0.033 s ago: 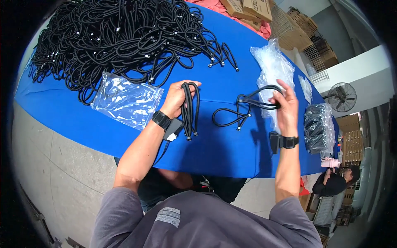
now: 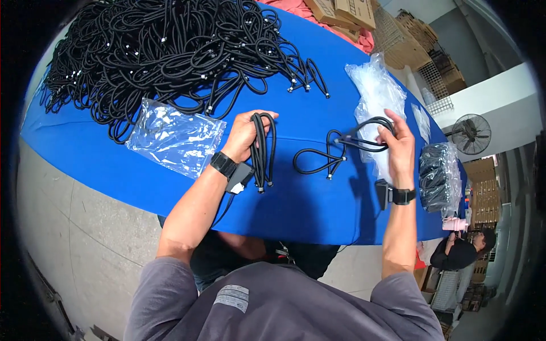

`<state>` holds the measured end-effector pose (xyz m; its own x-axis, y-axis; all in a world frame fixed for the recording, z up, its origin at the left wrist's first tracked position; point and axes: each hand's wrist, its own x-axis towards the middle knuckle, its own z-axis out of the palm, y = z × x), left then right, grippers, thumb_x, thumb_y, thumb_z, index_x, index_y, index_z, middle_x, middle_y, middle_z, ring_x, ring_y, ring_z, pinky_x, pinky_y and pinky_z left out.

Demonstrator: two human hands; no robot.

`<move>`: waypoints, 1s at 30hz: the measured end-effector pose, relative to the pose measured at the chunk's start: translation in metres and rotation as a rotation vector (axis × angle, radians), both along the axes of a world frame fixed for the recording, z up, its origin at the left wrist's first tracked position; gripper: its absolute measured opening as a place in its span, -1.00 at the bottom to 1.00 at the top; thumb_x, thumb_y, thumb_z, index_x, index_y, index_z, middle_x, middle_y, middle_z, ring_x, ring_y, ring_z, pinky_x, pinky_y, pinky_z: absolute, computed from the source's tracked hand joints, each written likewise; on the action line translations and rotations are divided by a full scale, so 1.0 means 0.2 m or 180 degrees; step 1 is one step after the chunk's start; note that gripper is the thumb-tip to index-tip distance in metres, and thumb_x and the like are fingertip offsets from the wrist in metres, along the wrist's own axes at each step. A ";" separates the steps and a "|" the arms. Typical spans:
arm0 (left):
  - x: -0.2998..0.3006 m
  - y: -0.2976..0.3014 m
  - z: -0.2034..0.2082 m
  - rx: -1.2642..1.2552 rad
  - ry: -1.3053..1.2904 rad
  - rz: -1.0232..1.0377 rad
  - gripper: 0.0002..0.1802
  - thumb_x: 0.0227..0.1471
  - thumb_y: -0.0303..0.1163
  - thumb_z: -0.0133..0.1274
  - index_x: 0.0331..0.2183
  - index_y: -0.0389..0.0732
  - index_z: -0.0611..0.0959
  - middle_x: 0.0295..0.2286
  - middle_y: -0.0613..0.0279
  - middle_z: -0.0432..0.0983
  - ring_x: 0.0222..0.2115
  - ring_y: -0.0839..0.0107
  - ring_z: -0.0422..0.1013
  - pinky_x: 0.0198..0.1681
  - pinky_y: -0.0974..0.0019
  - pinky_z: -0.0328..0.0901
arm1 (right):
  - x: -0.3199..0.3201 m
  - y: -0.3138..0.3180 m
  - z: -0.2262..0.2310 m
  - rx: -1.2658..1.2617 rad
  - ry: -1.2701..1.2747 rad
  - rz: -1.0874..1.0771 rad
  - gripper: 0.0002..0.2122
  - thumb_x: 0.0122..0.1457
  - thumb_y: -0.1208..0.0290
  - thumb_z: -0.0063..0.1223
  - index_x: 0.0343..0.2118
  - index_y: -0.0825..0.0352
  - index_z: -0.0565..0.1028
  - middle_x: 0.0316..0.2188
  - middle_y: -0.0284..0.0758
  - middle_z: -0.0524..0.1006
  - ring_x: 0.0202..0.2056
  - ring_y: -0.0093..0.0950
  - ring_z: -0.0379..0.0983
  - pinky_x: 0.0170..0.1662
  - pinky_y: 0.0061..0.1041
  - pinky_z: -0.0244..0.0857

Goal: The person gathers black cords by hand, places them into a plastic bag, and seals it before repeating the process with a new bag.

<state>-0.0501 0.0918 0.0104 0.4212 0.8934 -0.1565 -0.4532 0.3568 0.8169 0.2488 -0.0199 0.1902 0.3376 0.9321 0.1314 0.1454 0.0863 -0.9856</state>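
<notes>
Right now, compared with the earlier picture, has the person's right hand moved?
Yes, slightly: the right hand has shifted toward the right of the view, judged against the clear plastic pile on the table.

Blue tbl (image 2: pixel 301 213): blk cord pile (image 2: pixel 165 54), clr bags (image 2: pixel 179 136).

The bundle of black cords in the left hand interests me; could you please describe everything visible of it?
The cord bundle is made of several matte black, round, rope-like cords gathered into long, narrow loops. Small, metallic-looking end pieces show at the bottom. The left hand grips its upper part, and the loops hang roughly upright over the blue table. The overlap hides the exact count; whether the lower ends touch the table is unclear.
</notes>
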 end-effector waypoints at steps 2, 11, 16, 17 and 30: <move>-0.02 0.01 0.00 -0.0005 -0.0014 -0.0023 -0.78 0.19 -0.40 0.14 -0.17 -0.31 0.71 -0.59 0.46 0.47 -0.63 0.72 0.30 -0.60 0.60 0.16 | 0.00 -0.02 0.09 -0.0237 -0.3082 0.0045 -0.65 0.15 0.71 0.07 0.02 0.35 0.52 -0.40 -0.36 0.51 -0.43 -0.47 0.48 -0.27 -0.44 0.41; 0.02 0.02 -0.01 -0.0053 -0.0117 0.0078 -0.80 0.18 -0.44 0.12 -0.19 -0.33 0.71 -0.60 0.41 0.43 -0.78 0.69 0.22 -0.79 0.57 0.10 | -0.22 0.10 -0.07 0.0496 -0.5477 0.3262 -0.92 0.07 0.41 0.03 -0.39 0.21 0.55 -0.45 -0.32 0.40 -0.30 -0.29 0.43 -0.23 -0.26 0.31; 0.00 0.02 -0.01 -0.0016 -0.0254 -0.0012 -0.79 0.16 -0.41 0.17 -0.20 -0.34 0.71 -0.59 0.47 0.45 -0.62 0.71 0.28 -0.59 0.61 0.15 | -0.39 0.17 -0.41 0.1025 -0.5108 0.3206 -0.92 0.08 0.43 0.04 -0.39 0.23 0.54 -0.39 -0.32 0.43 -0.28 -0.32 0.43 -0.21 -0.30 0.31; 0.01 0.01 0.00 -0.0021 -0.0270 -0.0023 -0.78 0.16 -0.41 0.17 -0.20 -0.34 0.71 -0.59 0.47 0.45 -0.62 0.71 0.28 -0.58 0.61 0.15 | -0.39 0.18 -0.46 0.1073 -0.5007 0.3068 -0.92 0.09 0.43 0.03 -0.38 0.24 0.55 -0.36 -0.31 0.44 -0.28 -0.32 0.44 -0.20 -0.31 0.31; -0.01 -0.04 0.06 0.0083 -0.0383 -0.0162 -0.74 0.18 -0.33 0.20 -0.20 -0.34 0.68 -0.50 0.33 0.55 -0.54 0.59 0.46 -0.47 0.53 0.39 | -0.31 0.28 -0.16 -0.1403 -0.3198 0.1806 -0.84 0.09 0.48 0.11 -0.31 0.47 0.52 -0.45 -0.12 0.59 -0.42 -0.22 0.58 -0.29 -0.20 0.43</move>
<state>-0.0521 0.0830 0.0230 0.4805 0.8734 -0.0790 -0.5303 0.3611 0.7671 0.1869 0.0360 0.1572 -0.1982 0.9440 -0.2637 0.9051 0.0730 -0.4190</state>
